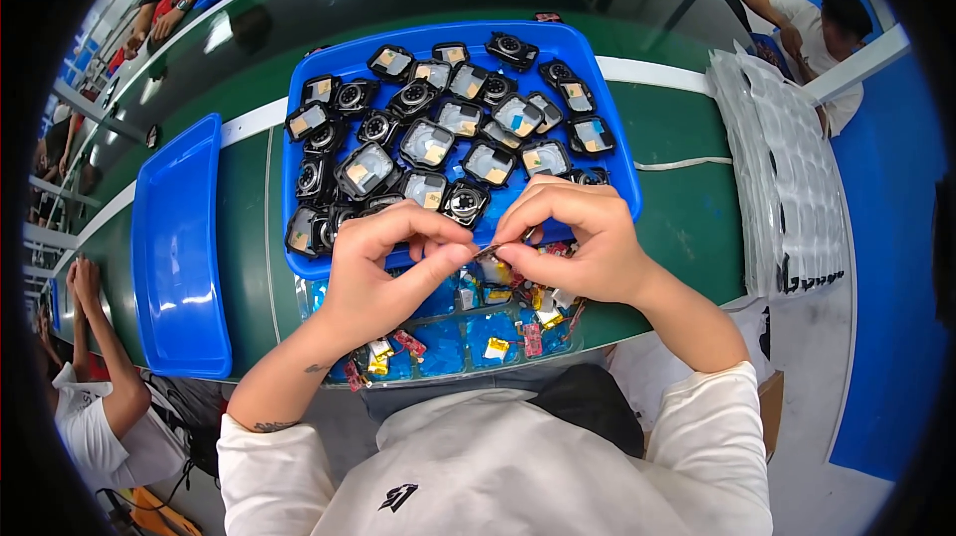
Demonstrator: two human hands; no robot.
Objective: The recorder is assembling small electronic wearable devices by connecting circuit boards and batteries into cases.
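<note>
Honestly can't make out what this person's got: it's some small thin part [488,250], mostly buried in fingertips, held up over the near edge of the blue tray [635,162]. Left hand [390,262] has it pinched thumb to finger, right hand [583,242] is pinching it from the other side, so both are closed on it. Those hands also block part of the tray's front rim and a chunk of the clear compartment tray [446,365] below, where I can spot a silver-and-yellow battery pack [497,348] beside a red circuit board [533,340]. The blue tray's loaded with black smartwatch housings [428,142], some overlapping, so no clean count. Second blue tray [179,257] sits off to the left on the green bench [687,227], stacked clear plastic trays [792,167] on the right. Co-worker at lower left [105,426] is cut off by the dark rim.
</note>
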